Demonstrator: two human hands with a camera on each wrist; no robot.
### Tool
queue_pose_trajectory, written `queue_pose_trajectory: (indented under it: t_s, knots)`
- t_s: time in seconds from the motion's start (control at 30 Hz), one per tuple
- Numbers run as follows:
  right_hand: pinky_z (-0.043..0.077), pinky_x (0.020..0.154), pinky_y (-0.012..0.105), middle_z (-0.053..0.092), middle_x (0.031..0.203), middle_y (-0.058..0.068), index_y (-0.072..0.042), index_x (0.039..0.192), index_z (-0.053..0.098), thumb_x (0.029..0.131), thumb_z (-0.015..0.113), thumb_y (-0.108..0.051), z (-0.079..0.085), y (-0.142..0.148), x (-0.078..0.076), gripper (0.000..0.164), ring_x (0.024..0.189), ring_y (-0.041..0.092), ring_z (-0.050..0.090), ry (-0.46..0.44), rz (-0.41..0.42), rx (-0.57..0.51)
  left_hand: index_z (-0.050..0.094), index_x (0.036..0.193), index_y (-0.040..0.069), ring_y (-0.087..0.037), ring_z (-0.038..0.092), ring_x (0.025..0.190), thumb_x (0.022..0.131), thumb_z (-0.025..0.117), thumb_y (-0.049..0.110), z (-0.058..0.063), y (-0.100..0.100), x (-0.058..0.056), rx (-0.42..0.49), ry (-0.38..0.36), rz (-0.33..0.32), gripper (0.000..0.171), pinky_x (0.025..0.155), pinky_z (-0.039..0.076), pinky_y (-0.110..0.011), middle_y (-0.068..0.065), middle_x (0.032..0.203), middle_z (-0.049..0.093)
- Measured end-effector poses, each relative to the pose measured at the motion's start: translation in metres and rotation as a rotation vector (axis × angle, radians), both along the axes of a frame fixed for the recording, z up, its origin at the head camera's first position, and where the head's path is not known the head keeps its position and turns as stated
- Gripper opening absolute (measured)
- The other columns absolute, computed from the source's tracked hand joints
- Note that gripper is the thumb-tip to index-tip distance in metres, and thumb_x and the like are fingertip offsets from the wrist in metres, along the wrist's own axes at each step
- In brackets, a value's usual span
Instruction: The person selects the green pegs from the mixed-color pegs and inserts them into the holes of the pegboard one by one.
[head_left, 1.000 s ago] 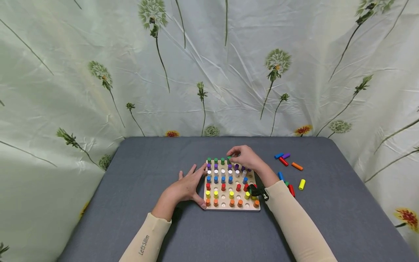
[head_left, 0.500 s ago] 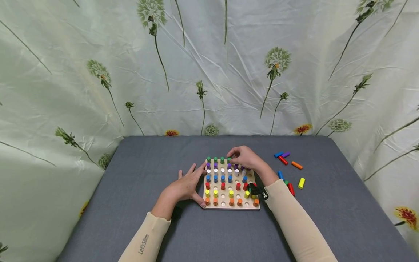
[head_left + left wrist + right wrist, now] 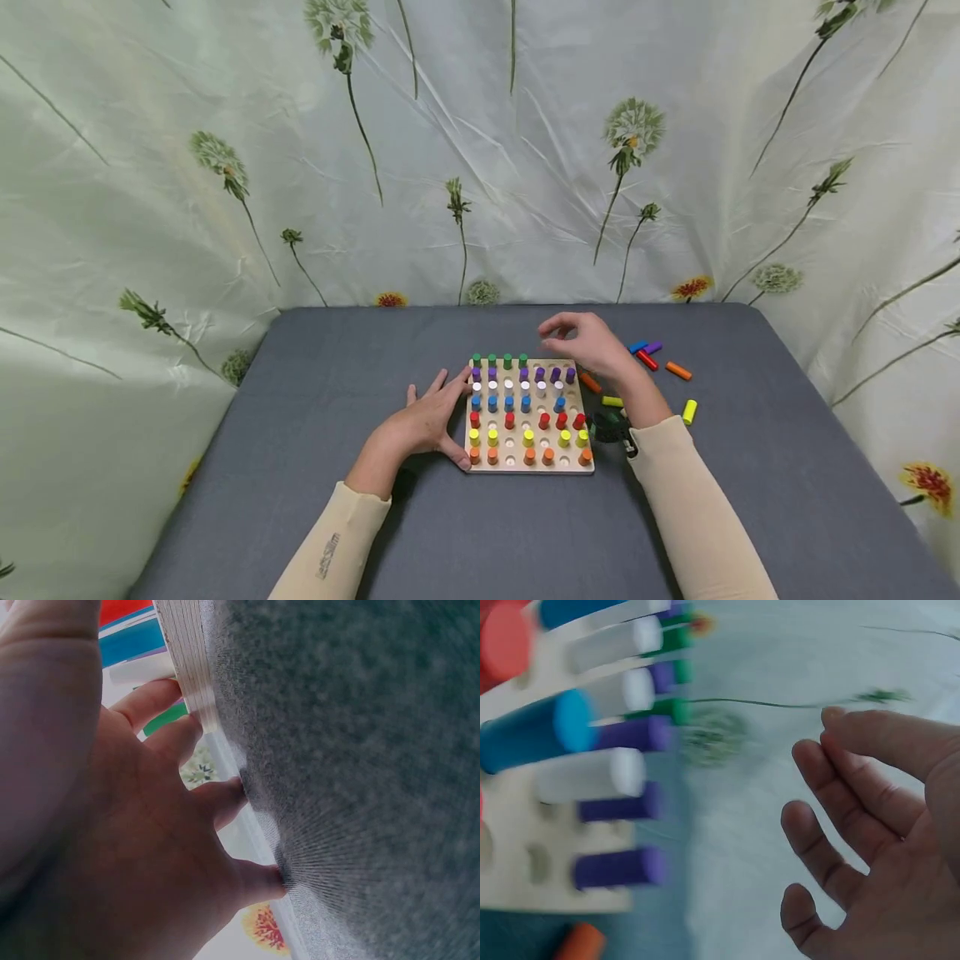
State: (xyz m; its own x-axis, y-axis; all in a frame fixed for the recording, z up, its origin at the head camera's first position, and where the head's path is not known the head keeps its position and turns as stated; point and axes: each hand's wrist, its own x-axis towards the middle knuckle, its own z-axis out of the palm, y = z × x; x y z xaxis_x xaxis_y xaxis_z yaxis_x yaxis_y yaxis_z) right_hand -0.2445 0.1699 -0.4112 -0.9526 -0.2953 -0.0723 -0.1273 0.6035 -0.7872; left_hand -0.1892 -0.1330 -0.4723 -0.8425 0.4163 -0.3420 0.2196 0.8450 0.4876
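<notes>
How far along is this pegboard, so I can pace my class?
Looks done: the pegboard has seven single-colour rows, including four green pegs standing farthest back. In hand: no peg shows in the right hand; the left hand touches the board's left edge. Apparently left: open holes in every row, and loose pegs lying to the right.

Grey table [image 3: 337, 375] bears a pegboard [image 3: 519, 447] and loose pegs [image 3: 689, 412].

Grn pegs [image 3: 507, 362], purple pegs [image 3: 555, 376] nr R fingers [image 3: 844, 799]; tan board [image 3: 519, 447] at L fingers [image 3: 148, 701]; gray tblcloth [image 3: 360, 358] below; pale curtain [image 3: 525, 158] beyond, grn dandelion print.
</notes>
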Motion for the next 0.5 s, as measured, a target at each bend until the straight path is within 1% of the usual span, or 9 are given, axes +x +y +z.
queue_pose_trajectory:
  t_s: [0.13, 0.2, 0.3, 0.4, 0.5]
  knots:
    - [0.052, 0.083, 0.04, 0.072, 0.126, 0.013, -0.011, 0.127, 0.073, 0.105, 0.068, -0.025, 0.019, 0.024, 0.023, 0.027, 0.108, 0.03, 0.061, 0.045, -0.104, -0.038, 0.006, 0.173, 0.02, -0.036, 0.0, 0.169, 0.062, 0.102, 0.048, 0.001, 0.001, -0.001, 0.006, 0.006, -0.004, 0.149, 0.124, -0.001, -0.081, -0.001, 0.181, 0.016]
    - [0.051, 0.082, 0.04, 0.073, 0.124, 0.013, -0.011, 0.126, 0.073, 0.105, 0.068, -0.027, 0.025, 0.034, 0.035, 0.027, 0.105, 0.029, 0.062, 0.05, -0.152, -0.038, 0.005, 0.173, 0.02, -0.037, 0.0, 0.168, 0.063, 0.102, 0.046, 0.001, 0.002, 0.0, 0.009, 0.004, -0.005, 0.149, 0.124, -0.001, -0.081, -0.002, 0.18, 0.018]
    - [0.05, 0.079, 0.037, 0.073, 0.124, 0.014, -0.01, 0.127, 0.072, 0.105, 0.069, -0.029, 0.029, 0.048, 0.05, 0.029, 0.099, 0.028, 0.062, 0.045, -0.216, -0.009, 0.002, 0.173, 0.019, -0.037, -0.001, 0.168, 0.063, 0.102, 0.047, 0.001, 0.002, 0.0, 0.008, -0.001, -0.008, 0.151, 0.124, -0.001, -0.081, -0.002, 0.178, 0.026]
    - [0.049, 0.079, 0.034, 0.072, 0.125, 0.017, -0.008, 0.127, 0.072, 0.104, 0.069, -0.029, 0.029, 0.057, 0.058, 0.031, 0.099, 0.029, 0.061, 0.025, -0.246, 0.046, 0.001, 0.173, 0.019, -0.037, -0.002, 0.168, 0.063, 0.102, 0.047, 0.0, 0.002, 0.001, 0.005, -0.004, -0.009, 0.152, 0.124, -0.001, -0.081, -0.002, 0.178, 0.027]
    - [0.048, 0.079, 0.033, 0.07, 0.124, 0.018, -0.007, 0.126, 0.073, 0.104, 0.07, -0.028, 0.025, 0.064, 0.06, 0.031, 0.101, 0.029, 0.059, 0.002, -0.231, 0.104, 0.005, 0.173, 0.019, -0.038, -0.002, 0.168, 0.063, 0.102, 0.046, 0.001, 0.002, 0.0, 0.013, 0.004, -0.006, 0.149, 0.123, -0.001, -0.081, -0.002, 0.179, 0.022]
